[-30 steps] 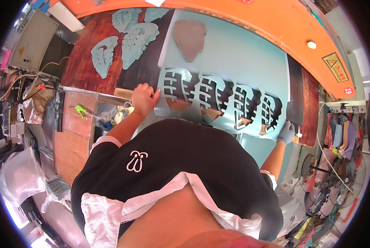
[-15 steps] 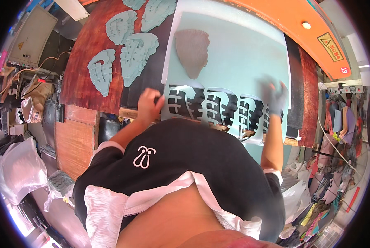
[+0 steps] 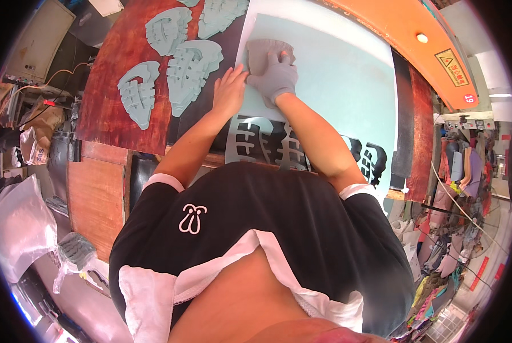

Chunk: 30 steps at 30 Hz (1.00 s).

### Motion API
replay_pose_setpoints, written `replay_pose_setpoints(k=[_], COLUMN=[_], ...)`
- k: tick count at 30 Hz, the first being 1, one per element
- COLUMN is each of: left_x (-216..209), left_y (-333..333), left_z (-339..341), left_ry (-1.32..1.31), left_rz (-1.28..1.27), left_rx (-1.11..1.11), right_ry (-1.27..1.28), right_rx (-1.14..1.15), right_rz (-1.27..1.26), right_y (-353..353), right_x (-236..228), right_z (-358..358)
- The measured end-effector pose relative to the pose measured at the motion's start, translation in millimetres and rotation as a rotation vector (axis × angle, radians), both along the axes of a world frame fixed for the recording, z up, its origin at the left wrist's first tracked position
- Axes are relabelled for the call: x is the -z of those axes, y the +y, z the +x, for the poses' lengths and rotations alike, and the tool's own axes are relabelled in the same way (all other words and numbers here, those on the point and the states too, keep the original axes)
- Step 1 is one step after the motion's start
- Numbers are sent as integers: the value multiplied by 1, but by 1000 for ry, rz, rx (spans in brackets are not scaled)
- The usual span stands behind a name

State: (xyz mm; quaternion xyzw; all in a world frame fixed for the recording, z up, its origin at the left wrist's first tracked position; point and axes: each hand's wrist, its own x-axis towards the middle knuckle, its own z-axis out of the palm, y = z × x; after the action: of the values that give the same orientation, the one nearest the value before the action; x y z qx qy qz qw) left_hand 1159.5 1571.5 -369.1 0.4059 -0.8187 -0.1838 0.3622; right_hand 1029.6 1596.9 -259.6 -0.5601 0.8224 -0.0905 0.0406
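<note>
My right hand, in a grey glove with bare fingertips, lies over a grey-brown shoe-upper-shaped block. Its fingers curl onto the block and the thumb spreads to the left edge; the palm hides part of it. The block rests on a pale blue-green sheet. My bare left hand is open, fingers stretched out, at the sheet's left edge, close to the block and holding nothing. Along the near edge of the sheet run several cut-out openings, with black showing through; my right forearm covers some.
Stacks of cut blue-green upper pieces lie on the red-brown board to the left. An orange machine beam crosses the far right. Hanging coloured pieces are at the right; plastic bags are at the lower left.
My right hand has moved left and away from me, from above the sheet's right side onto the block. My left hand has reached forward and its fingers have straightened.
</note>
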Motion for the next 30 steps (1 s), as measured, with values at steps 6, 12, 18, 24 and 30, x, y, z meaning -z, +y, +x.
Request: replay_pose_setpoints(k=[6, 12, 18, 24, 30], left_x=[-2, 1, -2, -1, 0], left_y=[1, -1, -1, 0, -3], left_z=[0, -2, -4, -3, -6], left_ry=[17, 27, 25, 37, 46], left_rz=[81, 49, 66, 77, 25], left_rx=[9, 0, -5, 5, -8], right_ry=[-593, -688, 37, 116, 131], right_rx=[-145, -39, 79, 109, 95], right_rz=[-410, -526, -283, -243, -252], right_y=[5, 34, 52, 54, 56], right_x=[12, -6, 0, 7, 5], right_z=[-47, -102, -95, -91, -91])
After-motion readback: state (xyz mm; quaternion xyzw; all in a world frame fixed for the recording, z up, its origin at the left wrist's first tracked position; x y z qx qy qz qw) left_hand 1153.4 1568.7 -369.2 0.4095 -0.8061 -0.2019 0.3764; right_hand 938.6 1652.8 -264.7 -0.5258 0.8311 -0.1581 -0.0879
